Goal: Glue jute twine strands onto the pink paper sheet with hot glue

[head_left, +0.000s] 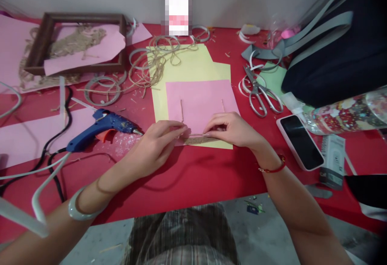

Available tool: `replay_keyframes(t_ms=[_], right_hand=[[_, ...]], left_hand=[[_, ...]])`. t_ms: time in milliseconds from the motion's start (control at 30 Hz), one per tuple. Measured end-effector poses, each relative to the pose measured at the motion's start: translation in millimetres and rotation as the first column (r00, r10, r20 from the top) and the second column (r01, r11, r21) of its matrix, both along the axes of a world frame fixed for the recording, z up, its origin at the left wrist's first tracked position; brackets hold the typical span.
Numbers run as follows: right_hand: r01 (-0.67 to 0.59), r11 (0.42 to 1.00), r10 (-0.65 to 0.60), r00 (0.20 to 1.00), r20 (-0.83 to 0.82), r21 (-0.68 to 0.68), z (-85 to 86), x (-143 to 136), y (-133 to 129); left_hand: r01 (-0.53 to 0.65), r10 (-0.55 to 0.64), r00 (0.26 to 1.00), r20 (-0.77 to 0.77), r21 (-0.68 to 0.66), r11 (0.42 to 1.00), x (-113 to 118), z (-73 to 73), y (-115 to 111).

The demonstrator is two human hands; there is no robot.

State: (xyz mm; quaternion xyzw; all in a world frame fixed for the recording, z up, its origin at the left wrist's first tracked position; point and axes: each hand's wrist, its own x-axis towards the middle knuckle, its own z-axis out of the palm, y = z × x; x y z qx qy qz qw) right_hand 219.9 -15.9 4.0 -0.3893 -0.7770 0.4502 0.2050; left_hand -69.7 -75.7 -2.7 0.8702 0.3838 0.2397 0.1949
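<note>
A pink sheet of paper [202, 103] lies over yellow paper [193, 65] in front of me. Two short upright pieces of twine [182, 111] mark the pink sheet, one on each side. Along its lower part runs a level strand of twine [198, 135], above a brownish band of twine at the bottom edge. My left hand [157, 142] pinches the left end of this strand, fingers closed. At the other end, my right hand [232, 130] presses the strand between thumb and fingers. My knuckles partly hide both ends.
To the left lie a blue glue gun [104, 127], its cords and a wooden frame [39, 47]. Loose twine [151, 69] sits behind the papers. Scissors [260, 91], a phone [300, 142], a glitter-filled bottle [347, 111] and a dark bag [338, 55] are at right.
</note>
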Motion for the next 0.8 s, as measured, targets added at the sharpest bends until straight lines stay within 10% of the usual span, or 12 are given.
replay_keyframes(t_ms=[800], right_hand=[[0.023,0.999,-0.023,1.000,0.014,-0.026,-2.7,-1,2]], left_hand=[[0.085,-0.030,0.971,-0.239,0.223,0.971,7,-5.1,-13]])
